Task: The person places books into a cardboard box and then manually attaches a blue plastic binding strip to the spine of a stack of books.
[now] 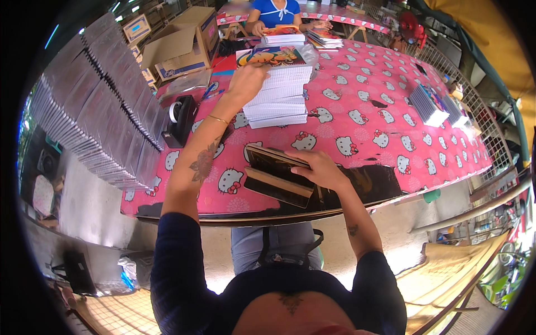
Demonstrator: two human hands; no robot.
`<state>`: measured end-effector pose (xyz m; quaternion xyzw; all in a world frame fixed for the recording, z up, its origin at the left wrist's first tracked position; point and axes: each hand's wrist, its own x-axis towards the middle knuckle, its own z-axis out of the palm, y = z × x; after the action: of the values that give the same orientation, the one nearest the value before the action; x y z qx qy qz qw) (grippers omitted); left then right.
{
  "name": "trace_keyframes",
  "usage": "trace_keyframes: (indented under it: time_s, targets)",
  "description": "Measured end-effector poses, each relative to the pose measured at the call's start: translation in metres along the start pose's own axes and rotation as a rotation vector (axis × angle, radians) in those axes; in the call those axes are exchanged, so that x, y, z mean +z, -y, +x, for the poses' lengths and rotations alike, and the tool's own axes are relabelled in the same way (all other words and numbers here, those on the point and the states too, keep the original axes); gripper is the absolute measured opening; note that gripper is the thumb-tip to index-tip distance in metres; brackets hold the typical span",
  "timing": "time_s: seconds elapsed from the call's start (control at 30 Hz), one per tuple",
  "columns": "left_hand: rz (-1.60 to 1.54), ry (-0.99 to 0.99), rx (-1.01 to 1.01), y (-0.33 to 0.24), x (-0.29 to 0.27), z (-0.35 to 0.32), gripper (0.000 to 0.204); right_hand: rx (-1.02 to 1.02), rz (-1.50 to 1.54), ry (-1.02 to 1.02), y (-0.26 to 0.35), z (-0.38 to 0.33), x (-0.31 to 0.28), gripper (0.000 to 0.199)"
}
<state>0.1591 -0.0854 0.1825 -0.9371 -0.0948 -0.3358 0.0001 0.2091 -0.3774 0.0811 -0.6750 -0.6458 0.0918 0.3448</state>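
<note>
A tall stack of white-paged notebooks rises from the table in front of me, its top one with a colourful cover. My left hand reaches to the near left corner of that top notebook, fingers curled onto it; the fingertips are partly hidden. Close to the table's front edge lies a dark, worn wooden holder with a raised back board and a lighter ledge. My right hand grips the right end of its back board, thumb on the near side and fingers over the top.
A black tape dispenser and blue pens lie left of the stack. Tall plastic-wrapped piles stand at the left edge, an open carton behind. Smaller notebook stacks sit far right. Across the table, another person handles notebooks.
</note>
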Motion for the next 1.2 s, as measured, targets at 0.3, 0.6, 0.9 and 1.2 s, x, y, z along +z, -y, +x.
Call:
trace_keyframes:
  time_s: [0.3, 0.6, 0.9, 1.2]
  targets:
    - [0.032, -0.415, 0.188, -0.083, -0.111, -0.046, 0.022, -0.054, 0.112, -0.744, 0.015, -0.004, -0.023, 0.082]
    - [-0.314, -0.073, 0.214, -0.129, -0.096, -0.096, 0.021, 0.085, 0.786, -0.612, -0.008, -0.058, -0.006, 0.028]
    - [-0.279, -0.069, 0.268, -0.136, -0.095, -0.099, 0.027, 0.141, 0.789, -0.687, -0.008, -0.061, 0.018, 0.024]
    - [-0.093, -0.009, 0.237, -0.127, -0.077, -0.134, 0.032, 0.267, 0.620, -0.473, -0.016, -0.065, 0.027, 0.035]
